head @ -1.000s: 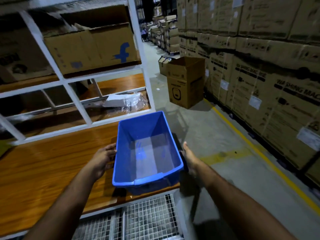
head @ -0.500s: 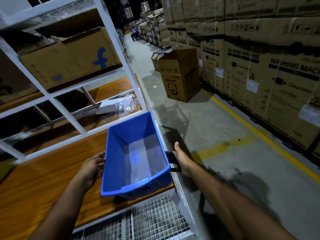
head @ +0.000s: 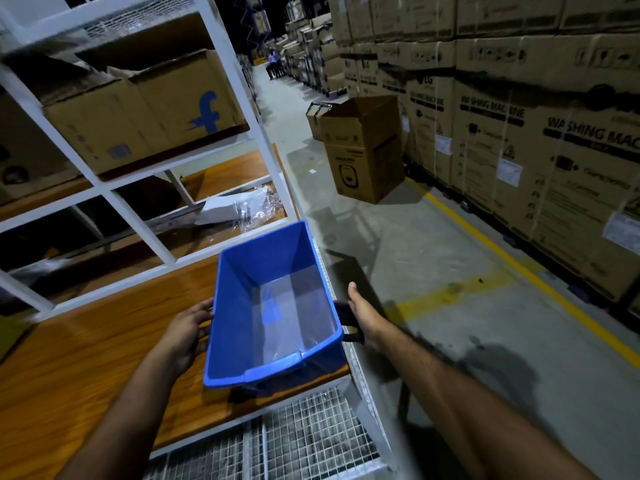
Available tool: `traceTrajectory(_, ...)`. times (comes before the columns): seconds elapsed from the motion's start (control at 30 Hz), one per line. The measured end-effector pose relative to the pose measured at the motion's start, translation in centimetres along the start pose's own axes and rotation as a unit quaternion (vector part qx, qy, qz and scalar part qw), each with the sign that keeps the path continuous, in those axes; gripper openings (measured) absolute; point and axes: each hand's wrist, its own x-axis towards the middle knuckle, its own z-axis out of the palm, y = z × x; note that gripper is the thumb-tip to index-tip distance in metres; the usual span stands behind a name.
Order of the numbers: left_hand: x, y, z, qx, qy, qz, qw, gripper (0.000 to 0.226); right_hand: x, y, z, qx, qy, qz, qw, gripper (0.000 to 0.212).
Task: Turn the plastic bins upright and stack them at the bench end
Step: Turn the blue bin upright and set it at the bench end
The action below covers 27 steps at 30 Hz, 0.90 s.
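Observation:
A blue plastic bin (head: 273,306) stands upright, mouth up and empty, at the right end of the wooden bench (head: 86,368). My left hand (head: 188,329) cups its left wall, fingers curled against the side. My right hand (head: 363,315) lies flat against its right side, over a dark part under the rim. Both hands hold the bin. Its base is hidden, so I cannot tell whether another bin sits under it.
A white shelf frame (head: 145,223) rises behind the bench with cardboard boxes (head: 145,112) and a plastic-wrapped item (head: 242,207). Wire mesh (head: 277,441) lies below the bench edge. An open carton (head: 363,150) stands in the aisle; stacked cartons (head: 536,133) line the right.
The view has swung right and the bin has shifted slightly left in frame. Both hands stay on the bin's sides.

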Motion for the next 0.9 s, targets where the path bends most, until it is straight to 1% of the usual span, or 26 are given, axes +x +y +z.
traceTrajectory(0.27, 0.2, -0.2, -0.2, -0.009, 0.000, 0.005, 1.000, 0.039, -0.5, -0.4, 0.5, -0.025, 0.006, -0.001, 1.000, 0.082)
traceTrajectory(0.8, 1.0, -0.8, -0.6, -0.021, -0.013, 0.015, 1.000, 0.040, -0.5, -0.4, 0.5, -0.029, 0.026, -0.004, 0.999, 0.084)
traceTrajectory(0.87, 1.0, -0.9, -0.7, -0.014, -0.011, 0.022, 1.000, 0.042, -0.9, -0.8, 0.6, -0.052, 0.022, -0.014, 0.998, 0.084)
traceTrajectory(0.9, 1.1, -1.0, -0.8, -0.010, -0.007, 0.030, 0.999, 0.042, -1.2, -1.3, 0.8, -0.064, 0.023, -0.024, 0.997, 0.081)
